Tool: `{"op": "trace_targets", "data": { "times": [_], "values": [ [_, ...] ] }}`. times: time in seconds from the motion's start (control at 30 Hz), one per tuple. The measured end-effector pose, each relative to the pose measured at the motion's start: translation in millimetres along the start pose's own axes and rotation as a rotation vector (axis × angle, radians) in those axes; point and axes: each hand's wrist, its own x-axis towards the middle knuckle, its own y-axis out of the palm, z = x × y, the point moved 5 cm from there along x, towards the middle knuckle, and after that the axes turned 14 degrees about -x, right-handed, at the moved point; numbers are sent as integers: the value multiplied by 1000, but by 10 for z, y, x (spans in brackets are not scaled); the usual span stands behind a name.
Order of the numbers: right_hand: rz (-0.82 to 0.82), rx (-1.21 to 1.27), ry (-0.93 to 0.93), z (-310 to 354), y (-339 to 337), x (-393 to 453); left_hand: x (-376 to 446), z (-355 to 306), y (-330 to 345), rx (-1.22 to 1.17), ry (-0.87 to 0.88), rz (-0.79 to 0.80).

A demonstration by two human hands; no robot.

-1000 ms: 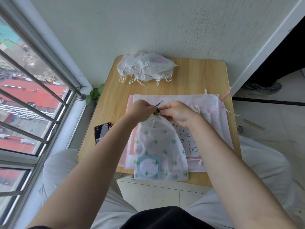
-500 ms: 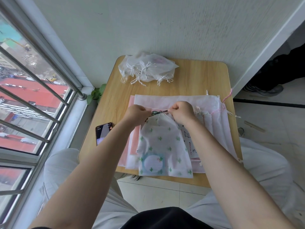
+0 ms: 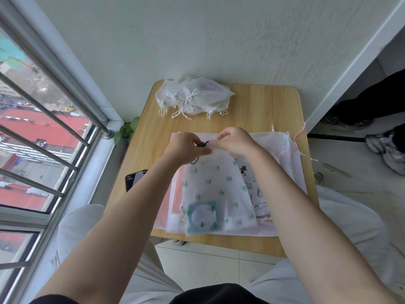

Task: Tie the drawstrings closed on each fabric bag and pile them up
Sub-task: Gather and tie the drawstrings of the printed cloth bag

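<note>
The mouth of the cactus-print bag was hidden behind both hands, the dark drawstring between them too small to read, and the cat-print bag mostly covered.

One head-worn wide view looks steeply down, close over the wooden table.

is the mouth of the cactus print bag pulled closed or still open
Pulled closed. The cactus print bag narrows to a gathered neck where the left hand and right hand pinch its dark drawstring.
</note>
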Motion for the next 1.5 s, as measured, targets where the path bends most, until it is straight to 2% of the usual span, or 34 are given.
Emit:
{"op": "trace_targets", "data": {
  "times": [0.1,0.13,0.23,0.3,0.37,0.4,0.47,0.53,0.7,0.77,0.83,0.9,0.93,1.1,1.2,1.33,1.5],
  "values": [
    [158,-316,76,-28,-56,22,98,-22,-109,-112,7,-110],
    [159,-420,102,-30,-90,73,143,-38,-142,-133,11,-139],
    [-10,-568,206,70,-300,268,276,-83,-194,-250,9,-230],
    [-250,-528,152,271,-501,436,380,-126,-243,-396,-7,-303],
    [-476,-470,-19,588,-652,551,475,-149,-299,-609,-63,-359],
    [-514,-453,-125,754,-672,643,560,-158,-330,-705,-98,-374],
    [-439,-453,-268,964,-597,775,678,-150,-352,-807,-169,-365],
    [-368,-501,-272,985,-507,883,757,-129,-333,-829,-244,-327],
    [-447,-461,-229,738,-414,934,783,-141,-290,-796,-292,-252],
    [-483,-391,-231,640,-399,880,750,-129,-283,-784,-281,-280],
    [-515,-319,-218,529,-414,790,661,-92,-285,-780,-267,-402],
    [-456,-280,-162,383,-402,713,532,-53,-264,-716,-222,-514],
    [-386,-295,-128,315,-370,700,499,-41,-227,-608,-177,-497],
    [111,-588,7,-35,39,533,320,-103,272,170,115,65],
    [211,-671,75,-188,190,416,228,-39,506,465,171,155],
    [226,-653,85,-297,278,334,178,-23,573,562,132,90],
    [169,-662,127,-378,130,259,112,-125,423,456,70,61]
  ]
}}
